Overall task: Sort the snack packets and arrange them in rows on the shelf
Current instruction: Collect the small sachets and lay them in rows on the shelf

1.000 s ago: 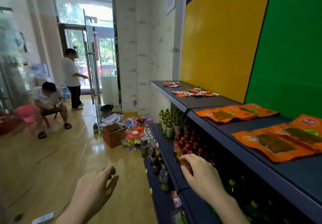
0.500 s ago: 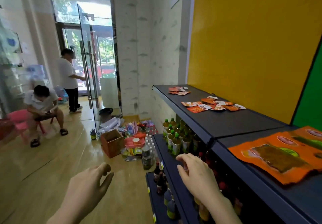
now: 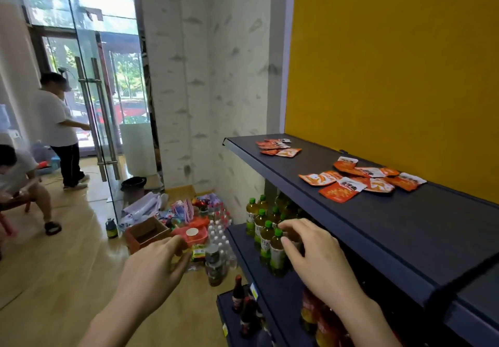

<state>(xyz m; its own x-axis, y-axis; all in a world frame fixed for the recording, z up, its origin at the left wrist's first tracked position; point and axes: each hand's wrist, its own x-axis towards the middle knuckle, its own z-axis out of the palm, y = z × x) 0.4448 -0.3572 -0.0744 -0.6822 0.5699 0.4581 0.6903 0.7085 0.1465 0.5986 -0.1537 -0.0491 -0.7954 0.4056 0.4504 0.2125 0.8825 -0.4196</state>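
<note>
Several small orange and white snack packets [image 3: 361,178] lie in a loose heap on the dark top shelf [image 3: 405,228] in front of the yellow panel. A smaller heap of the same packets [image 3: 278,147] lies near the shelf's far left end. My right hand [image 3: 313,255] hovers low in front of the shelf, fingers loosely spread, beside the green-capped bottles, and holds nothing. My left hand [image 3: 154,268] hangs over the floor to the left, fingers relaxed and empty. Both hands are below and short of the packets.
Green-capped bottles [image 3: 266,236] fill the shelf below; dark sauce bottles [image 3: 243,306] stand lower still. Boxes, water bottles and bags [image 3: 183,225] clutter the floor by the wall. A person stands at the glass door [image 3: 89,120]; another sits at far left.
The view has moved left along the shelf: the large orange packets have left the frame and the small packet heaps are nearer. Both hands have risen a little and stay empty.
</note>
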